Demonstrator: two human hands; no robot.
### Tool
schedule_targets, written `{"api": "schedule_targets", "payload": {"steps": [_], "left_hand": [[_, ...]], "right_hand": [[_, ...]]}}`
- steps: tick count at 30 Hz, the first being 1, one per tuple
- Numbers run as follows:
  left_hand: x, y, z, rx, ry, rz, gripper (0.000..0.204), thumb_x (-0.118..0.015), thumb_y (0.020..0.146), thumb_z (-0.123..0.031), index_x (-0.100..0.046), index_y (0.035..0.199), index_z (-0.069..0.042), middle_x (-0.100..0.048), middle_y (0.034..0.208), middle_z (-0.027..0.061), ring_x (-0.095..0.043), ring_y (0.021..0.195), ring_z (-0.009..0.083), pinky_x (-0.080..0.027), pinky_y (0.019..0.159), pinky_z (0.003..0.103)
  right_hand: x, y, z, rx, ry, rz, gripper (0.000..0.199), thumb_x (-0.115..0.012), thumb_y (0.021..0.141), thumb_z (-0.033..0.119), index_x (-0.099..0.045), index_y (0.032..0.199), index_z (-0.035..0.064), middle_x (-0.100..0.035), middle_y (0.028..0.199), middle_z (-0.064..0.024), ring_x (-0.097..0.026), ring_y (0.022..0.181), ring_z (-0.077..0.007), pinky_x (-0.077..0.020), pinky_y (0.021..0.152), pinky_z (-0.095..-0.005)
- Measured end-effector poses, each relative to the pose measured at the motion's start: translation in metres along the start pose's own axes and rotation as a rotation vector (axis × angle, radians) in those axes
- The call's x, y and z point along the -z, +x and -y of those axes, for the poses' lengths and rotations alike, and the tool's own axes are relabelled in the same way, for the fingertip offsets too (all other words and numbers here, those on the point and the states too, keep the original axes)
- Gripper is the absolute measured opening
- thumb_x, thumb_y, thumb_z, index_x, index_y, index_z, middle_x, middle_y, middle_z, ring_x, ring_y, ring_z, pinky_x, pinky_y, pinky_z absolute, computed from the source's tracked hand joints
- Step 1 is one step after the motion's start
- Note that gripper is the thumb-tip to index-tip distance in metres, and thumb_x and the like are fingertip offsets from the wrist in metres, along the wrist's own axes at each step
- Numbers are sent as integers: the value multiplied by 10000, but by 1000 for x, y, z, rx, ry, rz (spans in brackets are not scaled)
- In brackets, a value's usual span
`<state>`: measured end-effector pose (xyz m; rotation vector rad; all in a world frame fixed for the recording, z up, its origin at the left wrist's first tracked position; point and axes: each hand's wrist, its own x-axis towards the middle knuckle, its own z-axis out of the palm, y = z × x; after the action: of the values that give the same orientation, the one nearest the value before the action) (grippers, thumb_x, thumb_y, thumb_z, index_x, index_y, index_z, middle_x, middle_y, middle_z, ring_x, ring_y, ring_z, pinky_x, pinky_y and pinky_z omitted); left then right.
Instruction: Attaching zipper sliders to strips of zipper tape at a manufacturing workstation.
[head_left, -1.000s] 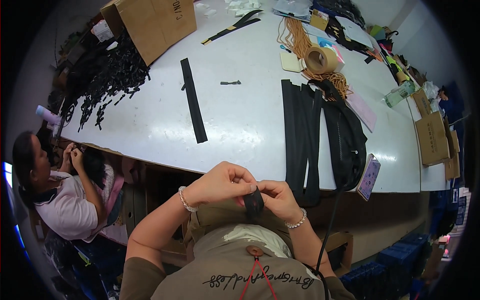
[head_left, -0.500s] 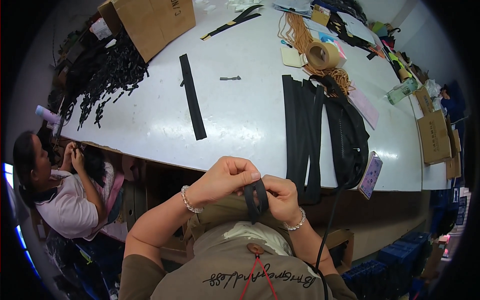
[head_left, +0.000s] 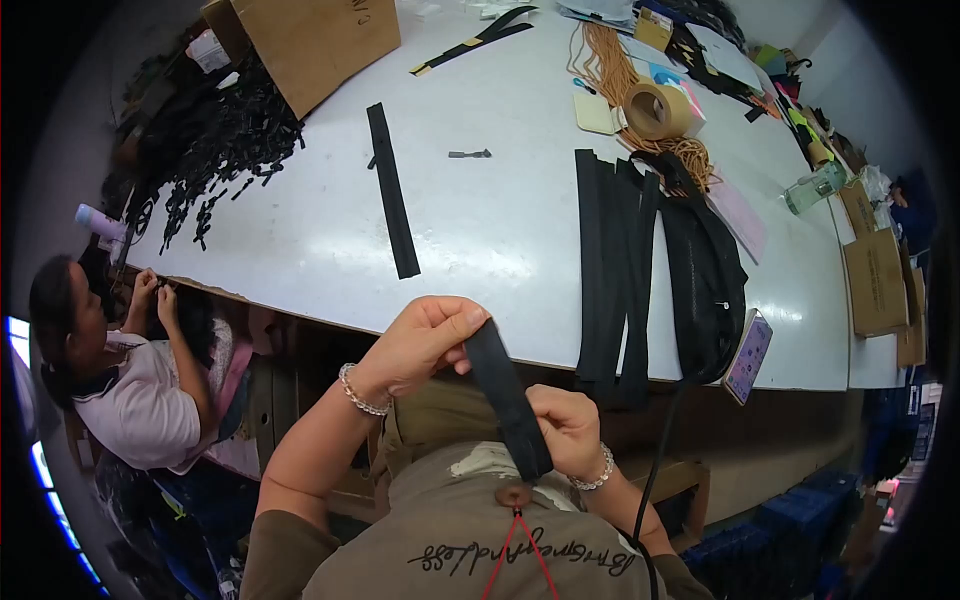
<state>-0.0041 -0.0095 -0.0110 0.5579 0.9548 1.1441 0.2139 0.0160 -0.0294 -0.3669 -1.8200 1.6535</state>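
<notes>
At the lower centre of the frame, a flat, matte black fabric-like strip (head_left: 503, 395) slants down from upper left to lower right between two bare hands, in front of the brown shirt (head_left: 430, 525). The left hand (head_left: 432, 335) is closed in a pinch, its thumb and curled fingers gripping the strip's upper end. The right hand (head_left: 566, 430) is folded almost into a fist at the strip's right edge, its thumb and bent forefinger holding the lower half; the other fingers' exact contact cannot be told. The strip's lower end hangs free below that grip.

Above the hands spreads a glossy white tabletop (head_left: 480, 240). Near its middle lie a single long black strip (head_left: 392, 195) and, to the right of that, a small dark grey piece (head_left: 470, 154). Right of centre, several long black strips (head_left: 605, 270) overlap and reach over the table's near edge, beside a black zippered bag (head_left: 705, 285). At the upper left, a heap of small black pieces (head_left: 230, 130) lies next to a brown cardboard box (head_left: 315, 55). At the left edge sits a co-worker in a pale top (head_left: 140, 410), both hands raised together.
</notes>
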Motion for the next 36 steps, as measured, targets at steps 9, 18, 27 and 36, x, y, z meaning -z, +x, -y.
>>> {"api": "schedule_targets", "payload": {"steps": [9,18,27,36], "left_hand": [[-29,-1,15,-182,255,-110,106,-683,805,-91,-685,868,-7,-632,727,-6,-540,621,31,-436,547,173],[-26,4,25,-200,314,-144,174,-630,862,-171,-685,875,-7,-613,685,-9,-514,587,27,-405,509,174],[-33,22,41,-195,210,-247,304,-539,922,-266,-662,837,-2,-569,637,-22,-471,548,25,-375,501,172],[-32,31,34,-196,46,-348,285,-540,922,-277,-637,803,-37,-536,606,-40,-478,509,29,-381,457,176]], "right_hand": [[-14,-21,-32,-366,514,-243,163,-540,926,153,-595,933,0,-584,768,22,-500,630,-13,-407,544,-161],[-14,-18,-33,-375,527,-241,160,-530,931,145,-592,926,-2,-580,764,25,-499,628,-14,-403,546,-159],[-18,7,-33,-315,416,-348,136,-485,929,65,-598,902,-6,-601,770,5,-511,612,-9,-401,528,-146],[-17,5,-40,-212,331,-273,111,-498,920,46,-598,910,-3,-584,779,17,-491,634,-11,-388,548,-150]]}}
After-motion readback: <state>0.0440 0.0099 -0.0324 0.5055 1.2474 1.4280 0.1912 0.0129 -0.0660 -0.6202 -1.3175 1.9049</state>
